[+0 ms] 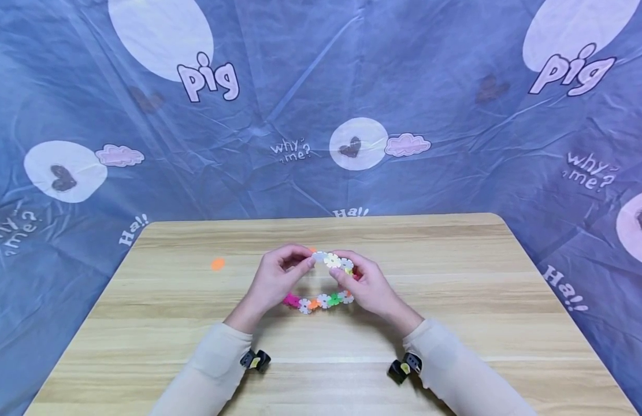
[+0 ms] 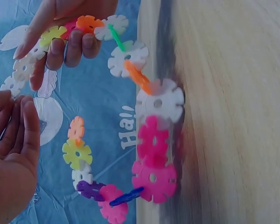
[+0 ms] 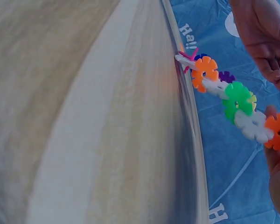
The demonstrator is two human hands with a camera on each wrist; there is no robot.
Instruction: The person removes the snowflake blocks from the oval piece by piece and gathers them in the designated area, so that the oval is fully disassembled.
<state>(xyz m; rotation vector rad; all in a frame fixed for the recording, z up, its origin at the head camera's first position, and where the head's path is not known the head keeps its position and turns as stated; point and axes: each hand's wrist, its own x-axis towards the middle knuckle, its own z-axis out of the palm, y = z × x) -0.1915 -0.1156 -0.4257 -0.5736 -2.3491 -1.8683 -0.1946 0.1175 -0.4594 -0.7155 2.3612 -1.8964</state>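
Observation:
A chain of notched plastic snowflake discs (image 1: 324, 301), in white, green, orange, pink and other colours, hangs in a loop between both hands above the table. My left hand (image 1: 279, 280) pinches a white disc (image 1: 319, 256) at the chain's upper end between thumb and fingertips. Close by on the right, my right hand (image 1: 370, 286) grips the chain near a cream disc (image 1: 332, 260), its fingers curled behind yellow and red discs. In the left wrist view, an orange disc (image 2: 76, 128) tops the far run of the chain, above a yellow disc (image 2: 77, 154).
A loose orange disc (image 1: 218, 264) lies on the wooden table (image 1: 170, 323), left of the hands. Behind the table's far edge hangs a blue printed cloth (image 1: 258, 173). Each wrist wears a small black camera (image 1: 255, 360).

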